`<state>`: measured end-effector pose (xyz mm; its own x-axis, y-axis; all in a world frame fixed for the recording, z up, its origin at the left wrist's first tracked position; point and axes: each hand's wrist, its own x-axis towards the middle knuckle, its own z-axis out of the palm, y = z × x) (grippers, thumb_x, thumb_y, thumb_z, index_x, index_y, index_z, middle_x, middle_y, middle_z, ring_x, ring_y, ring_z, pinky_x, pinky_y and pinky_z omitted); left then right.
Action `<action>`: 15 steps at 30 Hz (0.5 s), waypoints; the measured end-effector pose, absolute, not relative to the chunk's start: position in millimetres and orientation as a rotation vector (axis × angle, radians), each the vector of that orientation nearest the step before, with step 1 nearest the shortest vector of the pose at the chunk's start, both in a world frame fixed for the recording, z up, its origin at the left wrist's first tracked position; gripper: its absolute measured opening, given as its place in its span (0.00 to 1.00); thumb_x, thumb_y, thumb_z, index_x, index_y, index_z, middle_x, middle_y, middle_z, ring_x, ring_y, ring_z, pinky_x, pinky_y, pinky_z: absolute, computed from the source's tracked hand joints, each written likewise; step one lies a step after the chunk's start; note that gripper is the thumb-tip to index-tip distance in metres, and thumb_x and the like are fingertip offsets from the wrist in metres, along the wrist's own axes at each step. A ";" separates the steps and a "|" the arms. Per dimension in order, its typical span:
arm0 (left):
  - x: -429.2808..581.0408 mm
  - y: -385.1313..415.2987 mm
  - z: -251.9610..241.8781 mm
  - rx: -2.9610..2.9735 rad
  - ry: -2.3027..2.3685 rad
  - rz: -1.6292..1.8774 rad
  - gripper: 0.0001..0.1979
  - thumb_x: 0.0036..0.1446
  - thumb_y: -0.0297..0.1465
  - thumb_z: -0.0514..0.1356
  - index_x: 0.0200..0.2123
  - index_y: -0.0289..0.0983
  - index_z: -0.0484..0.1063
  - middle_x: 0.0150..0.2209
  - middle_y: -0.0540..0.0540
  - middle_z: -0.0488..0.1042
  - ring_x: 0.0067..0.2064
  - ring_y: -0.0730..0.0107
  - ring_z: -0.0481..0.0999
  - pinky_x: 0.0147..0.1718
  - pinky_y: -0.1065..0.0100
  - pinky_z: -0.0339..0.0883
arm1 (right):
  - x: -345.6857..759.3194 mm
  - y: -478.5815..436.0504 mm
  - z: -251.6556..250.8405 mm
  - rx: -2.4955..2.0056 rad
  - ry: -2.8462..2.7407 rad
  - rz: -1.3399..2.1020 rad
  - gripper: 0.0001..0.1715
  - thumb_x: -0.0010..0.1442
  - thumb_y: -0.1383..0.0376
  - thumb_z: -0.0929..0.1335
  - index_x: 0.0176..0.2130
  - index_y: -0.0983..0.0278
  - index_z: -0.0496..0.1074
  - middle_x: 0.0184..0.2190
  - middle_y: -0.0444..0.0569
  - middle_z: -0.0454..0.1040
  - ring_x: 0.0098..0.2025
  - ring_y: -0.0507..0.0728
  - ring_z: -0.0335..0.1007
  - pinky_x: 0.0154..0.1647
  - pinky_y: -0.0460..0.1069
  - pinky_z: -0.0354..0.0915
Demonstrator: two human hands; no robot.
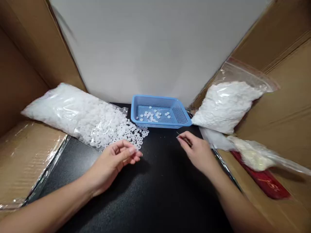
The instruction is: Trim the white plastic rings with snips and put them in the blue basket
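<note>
My left hand (116,158) is closed in a pinch beside the front edge of a pile of small white plastic rings (132,131). A white ring (136,149) shows at its thumb and index fingertips. The other fingers curl loosely below. My right hand (196,150) is closed around a thin, dark reddish object (186,140), its fine tip poking out past the fingertips; most of it is hidden in the fingers. Just beyond that hand stands a blue perforated plastic basket (161,124) with several white pieces (150,116) scattered on its floor.
A clear bag (65,110) of white rings lies open at left, spilling onto the black table (155,194). At right a zip bag (225,103) of white material leans on cardboard, above a smaller bag (257,155) and a red packet (272,186). Cardboard walls flank both sides.
</note>
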<state>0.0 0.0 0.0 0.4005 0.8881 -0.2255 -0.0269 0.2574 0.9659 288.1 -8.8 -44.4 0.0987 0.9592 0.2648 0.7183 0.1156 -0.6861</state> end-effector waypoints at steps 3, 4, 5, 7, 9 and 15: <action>13.6 52.4 19.2 1.514 0.962 0.880 0.09 0.58 0.35 0.66 0.32 0.37 0.70 0.32 0.47 0.79 0.35 0.70 0.77 0.36 0.68 0.71 | 265.6 -10.1 -59.8 -1.606 -1.700 0.483 0.13 0.67 0.57 0.63 0.37 0.60 0.72 0.27 0.46 0.77 0.27 0.56 0.73 0.29 0.48 0.63; 20.8 70.4 23.1 1.796 0.976 0.932 0.08 0.58 0.32 0.65 0.30 0.37 0.70 0.33 0.46 0.79 0.35 0.69 0.77 0.36 0.67 0.71 | 260.7 -10.8 -63.6 -1.586 -1.711 0.509 0.13 0.67 0.57 0.63 0.36 0.60 0.72 0.27 0.46 0.77 0.27 0.56 0.73 0.29 0.48 0.64; 29.5 88.4 25.0 2.083 0.999 0.909 0.06 0.59 0.30 0.63 0.30 0.37 0.71 0.32 0.46 0.79 0.34 0.68 0.77 0.36 0.66 0.71 | 257.6 -11.6 -66.5 -1.564 -1.722 0.538 0.13 0.67 0.58 0.63 0.36 0.60 0.73 0.27 0.46 0.78 0.27 0.56 0.74 0.29 0.47 0.65; 49.8 122.2 23.2 2.218 1.027 0.836 0.03 0.55 0.24 0.64 0.32 0.36 0.75 0.31 0.46 0.79 0.34 0.66 0.77 0.36 0.64 0.69 | 256.3 -13.2 -68.9 -1.527 -1.731 0.586 0.12 0.67 0.58 0.64 0.36 0.60 0.73 0.29 0.47 0.79 0.28 0.56 0.75 0.30 0.47 0.66; 68.8 148.6 16.5 2.301 1.058 0.758 0.06 0.52 0.20 0.64 0.33 0.35 0.78 0.30 0.46 0.80 0.35 0.62 0.77 0.39 0.61 0.69 | 259.6 -14.3 -67.7 -1.502 -1.720 0.616 0.12 0.67 0.59 0.64 0.36 0.61 0.74 0.31 0.48 0.80 0.30 0.56 0.76 0.31 0.47 0.66; 66.4 159.5 13.2 2.476 1.076 0.755 0.05 0.59 0.27 0.65 0.31 0.36 0.82 0.37 0.41 0.83 0.44 0.56 0.78 0.48 0.57 0.68 | 267.0 -15.5 -56.2 -1.459 -1.663 0.691 0.12 0.68 0.59 0.64 0.38 0.60 0.75 0.23 0.43 0.72 0.25 0.54 0.70 0.29 0.48 0.65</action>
